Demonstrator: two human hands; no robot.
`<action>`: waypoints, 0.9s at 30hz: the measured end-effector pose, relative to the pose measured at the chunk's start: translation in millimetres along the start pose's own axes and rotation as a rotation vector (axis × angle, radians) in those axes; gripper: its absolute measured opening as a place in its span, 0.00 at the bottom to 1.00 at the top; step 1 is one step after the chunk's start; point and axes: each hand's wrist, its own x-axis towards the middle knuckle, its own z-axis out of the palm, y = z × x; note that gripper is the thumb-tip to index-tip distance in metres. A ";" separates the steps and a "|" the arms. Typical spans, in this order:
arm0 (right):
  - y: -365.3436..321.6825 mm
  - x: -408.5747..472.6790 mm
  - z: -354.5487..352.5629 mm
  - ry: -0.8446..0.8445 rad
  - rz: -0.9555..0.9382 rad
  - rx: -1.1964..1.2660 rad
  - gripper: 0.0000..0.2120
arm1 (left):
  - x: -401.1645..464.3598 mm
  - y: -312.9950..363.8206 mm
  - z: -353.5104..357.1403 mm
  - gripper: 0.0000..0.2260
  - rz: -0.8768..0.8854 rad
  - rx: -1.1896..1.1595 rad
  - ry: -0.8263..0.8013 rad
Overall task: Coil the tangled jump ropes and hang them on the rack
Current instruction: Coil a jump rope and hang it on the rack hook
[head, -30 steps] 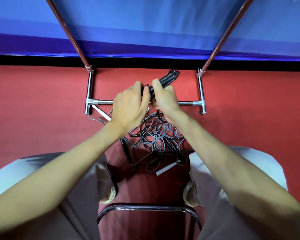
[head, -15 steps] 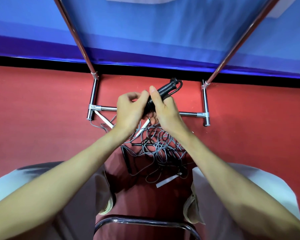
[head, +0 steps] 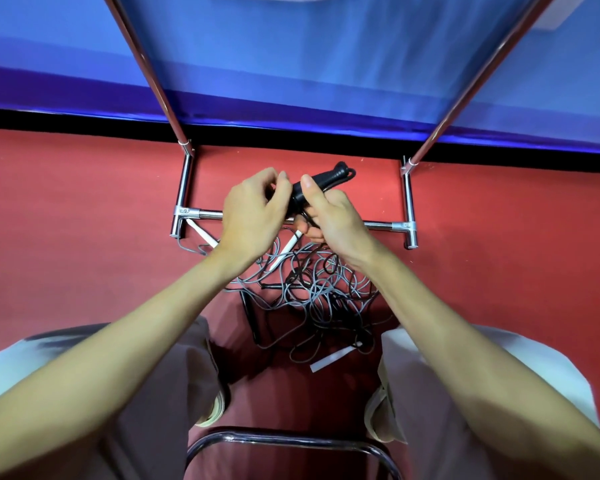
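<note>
Right hand (head: pixel 329 216) grips black handles (head: pixel 321 183) angled up-right.

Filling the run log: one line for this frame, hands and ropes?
right hand: grips black handles | left hand: pinches at handles | tangled ropes: on floor | rack: nothing hung in view

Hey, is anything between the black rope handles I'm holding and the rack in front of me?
Nothing visible blocks the way. The right hand grips the black handles and the left hand pinches beside them, right above the rack's lower bar. The tangled ropes lie on the floor below.
</note>
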 end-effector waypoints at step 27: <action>2.8 0.0 -5.0 0.056 0.167 -0.080 0.17 | -16.5 -25.3 -14.3 0.18 0.236 0.181 -0.239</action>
